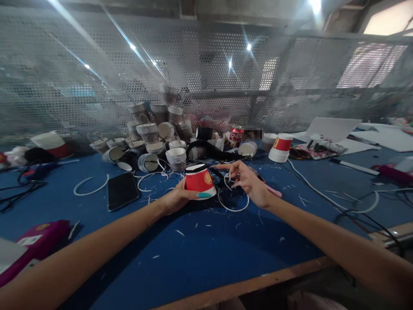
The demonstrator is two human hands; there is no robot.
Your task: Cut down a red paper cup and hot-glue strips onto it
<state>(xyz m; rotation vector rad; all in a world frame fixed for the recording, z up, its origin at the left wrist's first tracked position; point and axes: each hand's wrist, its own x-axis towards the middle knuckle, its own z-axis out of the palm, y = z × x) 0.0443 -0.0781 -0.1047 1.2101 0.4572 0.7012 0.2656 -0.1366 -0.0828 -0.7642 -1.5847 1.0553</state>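
My left hand (177, 198) is closed around a red paper cup (197, 181) with a gold emblem, its thumb lying across the white lower edge. The cup is held upside down, narrow end up, with black material around that end. My right hand (247, 178) is beside it, fingers apart and the index finger stretched toward the cup's upper edge; whether it touches is unclear. Black strands hang between cup and hand. Below them a loop of white cord (234, 210) rests on the blue table. A pink-handled tool (273, 190) lies partly hidden behind my right hand.
Behind my hands are piled several small wrapped cups with handles (147, 133). A red drink can (235, 136) stands near a stack of paper cups (280, 147). A phone (122, 190) lies left, and a purple object (41, 241) nearer. Perforated metal mesh (106, 73) backs the table.
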